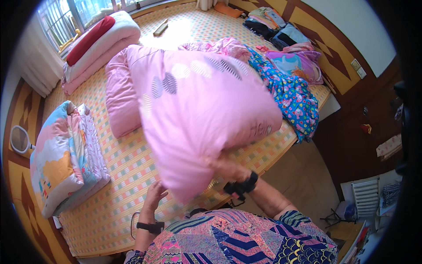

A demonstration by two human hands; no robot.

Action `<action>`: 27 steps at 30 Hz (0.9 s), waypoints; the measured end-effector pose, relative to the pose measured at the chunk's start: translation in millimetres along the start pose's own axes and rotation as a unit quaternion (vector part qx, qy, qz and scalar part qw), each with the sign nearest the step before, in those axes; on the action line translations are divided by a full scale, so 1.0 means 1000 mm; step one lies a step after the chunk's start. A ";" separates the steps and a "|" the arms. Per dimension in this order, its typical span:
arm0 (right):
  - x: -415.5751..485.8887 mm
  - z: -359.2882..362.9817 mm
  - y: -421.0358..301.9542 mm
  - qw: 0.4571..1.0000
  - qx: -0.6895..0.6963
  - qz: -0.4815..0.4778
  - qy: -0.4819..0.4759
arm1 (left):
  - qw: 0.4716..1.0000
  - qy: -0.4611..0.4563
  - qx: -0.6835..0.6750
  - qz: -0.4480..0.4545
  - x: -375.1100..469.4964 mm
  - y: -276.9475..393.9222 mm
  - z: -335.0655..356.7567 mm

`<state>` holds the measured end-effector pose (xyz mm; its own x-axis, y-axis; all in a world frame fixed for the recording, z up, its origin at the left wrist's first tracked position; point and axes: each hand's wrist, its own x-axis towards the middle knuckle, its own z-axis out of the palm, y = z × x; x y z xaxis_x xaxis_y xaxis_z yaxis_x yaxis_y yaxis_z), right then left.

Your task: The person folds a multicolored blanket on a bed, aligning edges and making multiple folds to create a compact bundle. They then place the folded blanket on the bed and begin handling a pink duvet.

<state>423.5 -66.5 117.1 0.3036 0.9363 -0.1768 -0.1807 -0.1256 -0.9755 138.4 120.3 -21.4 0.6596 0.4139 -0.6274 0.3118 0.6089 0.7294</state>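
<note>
A pink quilt (197,109) with printed leaf shapes lies partly folded across the checked bed mat (128,171), its near corner lifted towards me. My right hand (222,166) grips the quilt's near edge, its fingertips partly hidden by the fabric. Close to the left side of that corner is my left hand (154,195), fingers spread, low over the mat; whether it touches the quilt is unclear. Both wrists wear black straps.
At the left lies a folded multicoloured quilt (62,158); farther back, a rolled pink quilt (105,49) bears a red bolster (90,39). Blue patterned fabric (293,102) hangs over the right bed edge. Clothes (273,29) are piled behind it. A small tripod (336,216) stands on the floor.
</note>
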 end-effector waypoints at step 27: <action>-0.095 -0.143 0.113 0.903 -0.239 0.109 0.339 | 0.934 0.200 0.154 0.253 -0.135 0.003 0.042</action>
<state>508.2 -216.7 5.3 0.8418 0.4765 -0.2536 0.0697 -0.5619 -0.8243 79.1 38.4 77.0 0.4873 0.8526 -0.1885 0.2528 0.0689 0.9651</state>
